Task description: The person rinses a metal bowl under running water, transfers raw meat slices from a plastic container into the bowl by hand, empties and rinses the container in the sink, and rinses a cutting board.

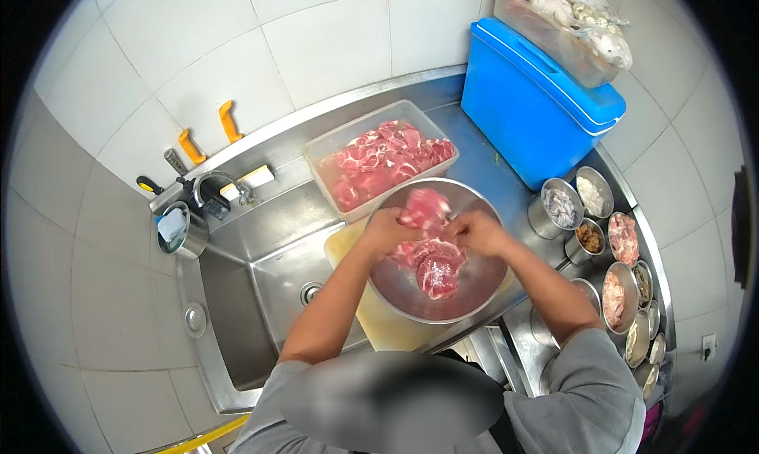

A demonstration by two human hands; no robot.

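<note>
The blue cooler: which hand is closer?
Right. The right hand is at the metal bowl's side toward the blue cooler; the left hand is at the opposite side, farther away.

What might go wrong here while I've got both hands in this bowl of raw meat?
The raw meat looks wet, so a piece could slip from the left hand or right hand. The metal bowl sits over a cutting board that appears to jut over the sink, so it might shift.

Grey short-sleeved shirt (581, 395), black strap (503, 433); bare hands (388, 231).
</note>
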